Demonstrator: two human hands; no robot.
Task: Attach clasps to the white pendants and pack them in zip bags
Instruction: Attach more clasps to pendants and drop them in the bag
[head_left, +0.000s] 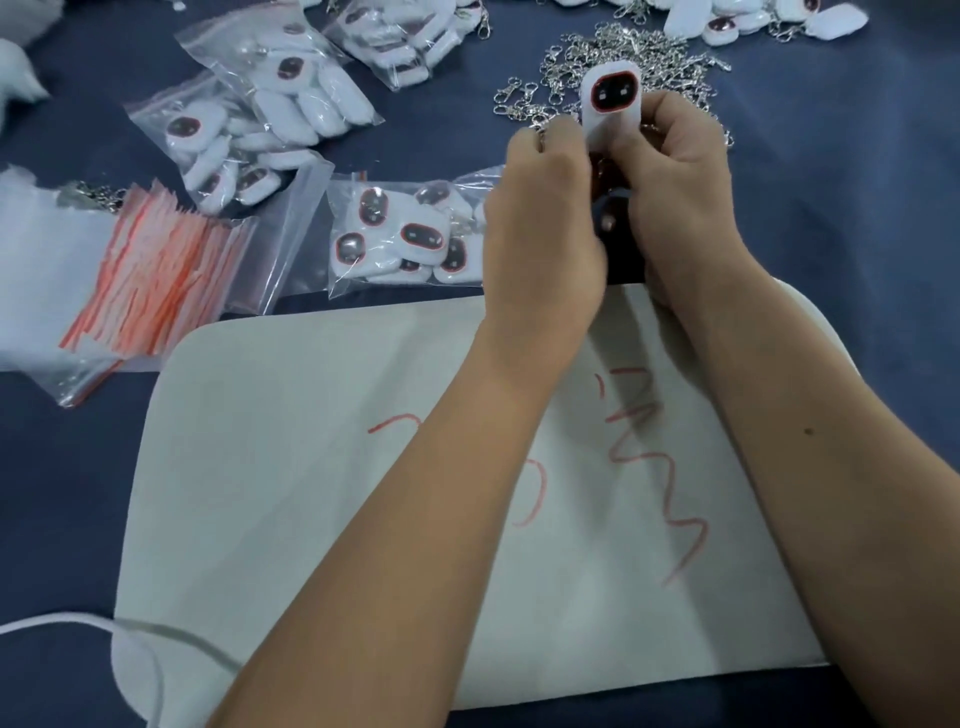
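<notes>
A white pendant (612, 101) with a dark, red-rimmed face stands upright between both hands, above the table. My right hand (680, 192) grips its lower right side with curled fingers. My left hand (545, 223) pinches at its lower left edge, where a small metal part shows by the fingertips; whether that is a clasp I cannot tell. A pile of silver clasps (623, 62) lies on the dark cloth just behind the pendant. Empty zip bags with red strips (156, 270) are stacked at the left. The pendant's lower end is hidden by my fingers.
Several filled zip bags of pendants (400, 239) (291, 83) (208, 145) lie left of my hands and further back. Loose pendants (753, 21) sit at the far right. A white felt sheet with red marks (467, 493) lies under my forearms. A white cord (104, 623) runs at lower left.
</notes>
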